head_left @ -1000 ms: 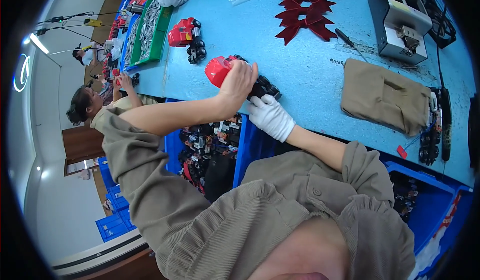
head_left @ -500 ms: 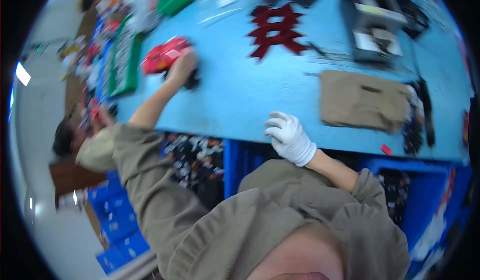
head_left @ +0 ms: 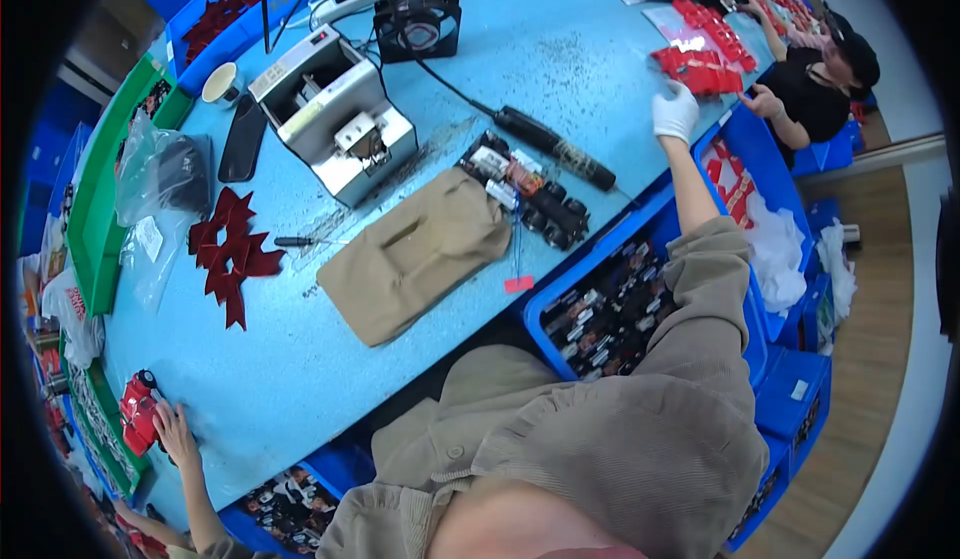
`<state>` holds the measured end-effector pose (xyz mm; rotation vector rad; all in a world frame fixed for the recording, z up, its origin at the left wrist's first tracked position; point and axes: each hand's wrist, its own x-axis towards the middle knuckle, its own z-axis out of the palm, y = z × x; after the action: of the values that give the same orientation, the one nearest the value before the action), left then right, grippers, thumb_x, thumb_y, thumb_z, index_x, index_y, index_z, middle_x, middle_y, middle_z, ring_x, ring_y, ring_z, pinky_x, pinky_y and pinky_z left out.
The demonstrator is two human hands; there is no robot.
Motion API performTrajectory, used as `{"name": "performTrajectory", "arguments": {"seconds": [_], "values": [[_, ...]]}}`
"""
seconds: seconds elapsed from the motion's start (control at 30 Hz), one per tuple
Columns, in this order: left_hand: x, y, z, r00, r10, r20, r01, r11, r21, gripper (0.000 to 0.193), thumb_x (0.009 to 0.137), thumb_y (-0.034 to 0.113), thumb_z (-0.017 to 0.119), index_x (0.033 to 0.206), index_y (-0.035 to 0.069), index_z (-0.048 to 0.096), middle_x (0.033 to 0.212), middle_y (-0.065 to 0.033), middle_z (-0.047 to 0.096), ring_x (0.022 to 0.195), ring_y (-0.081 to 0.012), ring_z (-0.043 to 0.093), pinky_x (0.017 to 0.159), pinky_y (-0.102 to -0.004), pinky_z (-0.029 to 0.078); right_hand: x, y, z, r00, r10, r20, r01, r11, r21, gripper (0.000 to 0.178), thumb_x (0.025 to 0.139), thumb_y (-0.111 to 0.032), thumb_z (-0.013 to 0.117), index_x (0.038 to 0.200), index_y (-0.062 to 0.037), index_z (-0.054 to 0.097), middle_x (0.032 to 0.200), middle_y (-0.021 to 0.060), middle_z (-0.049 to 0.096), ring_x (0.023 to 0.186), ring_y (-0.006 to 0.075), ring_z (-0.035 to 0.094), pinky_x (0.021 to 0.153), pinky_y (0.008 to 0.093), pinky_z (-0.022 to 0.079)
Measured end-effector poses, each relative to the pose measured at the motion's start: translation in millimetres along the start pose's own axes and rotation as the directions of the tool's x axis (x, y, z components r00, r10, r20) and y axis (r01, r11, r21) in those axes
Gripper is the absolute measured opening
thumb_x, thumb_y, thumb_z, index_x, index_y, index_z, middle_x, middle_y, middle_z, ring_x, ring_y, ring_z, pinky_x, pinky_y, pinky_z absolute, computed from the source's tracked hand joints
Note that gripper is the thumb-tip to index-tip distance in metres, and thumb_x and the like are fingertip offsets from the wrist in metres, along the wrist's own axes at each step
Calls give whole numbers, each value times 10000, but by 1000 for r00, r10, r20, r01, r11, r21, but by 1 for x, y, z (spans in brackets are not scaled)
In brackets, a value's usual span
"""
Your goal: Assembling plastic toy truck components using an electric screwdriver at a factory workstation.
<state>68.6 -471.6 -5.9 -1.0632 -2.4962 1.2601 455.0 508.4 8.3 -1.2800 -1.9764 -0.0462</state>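
At the far left of the blue table, my bare left hand (head_left: 177, 435) has its fingers against the side of a red toy car (head_left: 138, 411) with black wheels. On the far right, my white-gloved right hand (head_left: 675, 113) reaches out to a red toy car shell (head_left: 700, 70), its fingers closed at the shell's near edge. The fingertips there are partly hidden. Near me lies a folded brown cloth (head_left: 415, 249). At its right end is a toy car chassis (head_left: 530, 189) with black wheels and wires.
A black-handled electric screwdriver (head_left: 555, 144) lies beside a white-and-grey machine (head_left: 335, 114). Dark red bow-shaped pieces (head_left: 232, 254), a phone (head_left: 241, 139) and a small fan (head_left: 418, 27) are farther back. A co-worker's hand (head_left: 765, 102) is close to the shell. A blue bin (head_left: 600, 309) of parts sits below the edge.
My view has swung to the right. My right hand has gone from the table's front edge to the red shell. My left hand stays with the red toy car, at the left end.
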Motion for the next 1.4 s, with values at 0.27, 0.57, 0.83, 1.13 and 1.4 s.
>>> {"name": "performTrajectory", "arguments": {"seconds": [0.27,0.57,0.83,1.13,1.4], "values": [[-68,56,-110,901,-433,-10,383,807,-450,372,715,-36,528,1084,-14,492,1233,-166,433,1171,-342,384,962,-427,327,64,53,22,988,145,-58,-156,921,-358,653,566,-388,718,1119,-81,553,1063,185,580,991,329,549,875,397,430],[-121,82,-113,758,-646,93,601,634,-487,325,732,-31,539,1056,-7,519,1220,-171,449,1152,-348,395,951,-415,345,38,-50,6,773,-425,470,421,899,121,766,513,-395,772,1170,-111,497,1111,187,517,1133,351,415,944,405,360],[55,128,-257,689,-633,-354,81,552,-830,280,721,-32,614,988,48,602,1153,-135,521,1104,-285,453,879,-360,392,-71,-140,-27,771,-388,505,64,836,545,607,645,-215,761,1151,-29,483,1104,154,518,1026,236,513,887,346,415],[158,243,-489,926,-299,-232,-373,-828,-418,593,686,185,751,1184,23,472,1179,-166,510,1050,-247,519,899,-354,402,-139,-218,-162,858,-428,285,-238,160,958,475,781,-154,685,1161,26,462,1127,114,529,1037,187,521,888,301,435],[209,245,-476,847,-154,-509,-505,66,-861,776,661,321,757,1255,7,368,1032,-205,569,953,-290,582,729,-327,502,-199,-76,-145,891,320,321,-453,610,650,566,709,-216,743,1170,1,499,1181,116,527,1087,222,506,921,342,416]]}}
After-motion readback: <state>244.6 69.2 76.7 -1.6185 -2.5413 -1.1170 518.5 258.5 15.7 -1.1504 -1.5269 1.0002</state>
